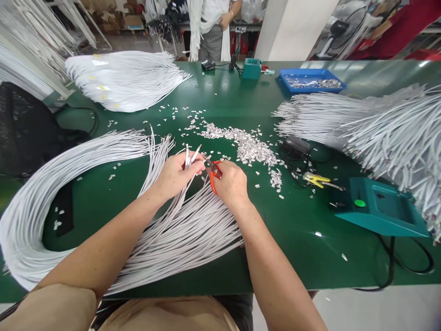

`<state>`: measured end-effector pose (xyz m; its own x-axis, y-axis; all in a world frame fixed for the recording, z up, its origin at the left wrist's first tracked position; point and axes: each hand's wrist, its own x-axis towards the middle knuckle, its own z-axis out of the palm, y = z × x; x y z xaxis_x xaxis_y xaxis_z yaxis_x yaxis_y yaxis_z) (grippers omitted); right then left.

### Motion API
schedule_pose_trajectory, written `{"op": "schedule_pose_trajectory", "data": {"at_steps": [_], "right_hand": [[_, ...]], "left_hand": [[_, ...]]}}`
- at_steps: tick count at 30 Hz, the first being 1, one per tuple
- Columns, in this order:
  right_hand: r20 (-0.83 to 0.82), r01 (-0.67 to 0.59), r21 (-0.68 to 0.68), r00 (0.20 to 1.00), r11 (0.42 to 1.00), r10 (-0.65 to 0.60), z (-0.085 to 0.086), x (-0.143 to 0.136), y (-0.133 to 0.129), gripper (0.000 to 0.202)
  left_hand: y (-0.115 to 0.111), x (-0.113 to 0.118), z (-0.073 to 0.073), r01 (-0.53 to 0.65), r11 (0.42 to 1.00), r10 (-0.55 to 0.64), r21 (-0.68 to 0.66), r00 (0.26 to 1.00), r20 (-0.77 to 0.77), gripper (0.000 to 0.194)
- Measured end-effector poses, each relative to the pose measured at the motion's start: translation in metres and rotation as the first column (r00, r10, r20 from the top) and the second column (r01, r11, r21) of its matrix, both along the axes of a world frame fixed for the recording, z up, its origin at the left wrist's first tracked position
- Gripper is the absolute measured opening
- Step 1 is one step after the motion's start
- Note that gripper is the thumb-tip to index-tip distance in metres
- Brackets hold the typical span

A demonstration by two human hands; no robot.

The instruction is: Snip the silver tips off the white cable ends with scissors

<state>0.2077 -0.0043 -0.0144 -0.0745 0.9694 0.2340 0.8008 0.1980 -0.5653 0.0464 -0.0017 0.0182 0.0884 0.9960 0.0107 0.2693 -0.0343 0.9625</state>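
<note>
My left hand [177, 174] pinches a few white cables, whose ends stick up past the fingers. Close against it, my right hand [231, 181] is wrapped round orange-handled pliers [214, 171]; their jaws point at the fingertips of my left hand. Whether the jaws touch a cable is too small to tell. Under both forearms lies a large curved bundle of white cables [193, 230], bent back on itself at the left. Beyond my hands, small silvery clips [253, 146] are heaped on the green table [292, 257].
Another cable bundle [120, 80] lies at the back left, with more cables [389, 124] at the right. A blue tray [312, 80] holds small pieces. Near the right edge stand a teal machine [379, 207] and yellow-handled pliers [316, 179]. A black bag [27, 128] is at left.
</note>
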Motion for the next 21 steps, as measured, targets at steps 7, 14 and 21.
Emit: {"op": "schedule_pose_trajectory", "data": {"at_steps": [7,14,21], "right_hand": [[0.013,0.011,0.038,1.000,0.999,-0.012,-0.004,-0.003,0.000,0.022],[-0.166,-0.016,-0.106,0.986,0.994,-0.001,0.003,0.003,0.002,0.020],[-0.828,-0.106,-0.127,0.558,0.986,-0.047,0.019,-0.002,0.000,0.014]], "left_hand": [[-0.001,0.001,0.004,0.005,1.000,-0.005,-0.020,1.000,-0.025,0.021],[0.000,-0.001,0.003,-0.014,1.000,0.015,0.020,0.997,-0.078,0.020],[-0.003,0.002,0.001,-0.011,0.998,0.019,0.062,0.991,-0.131,0.020]]}}
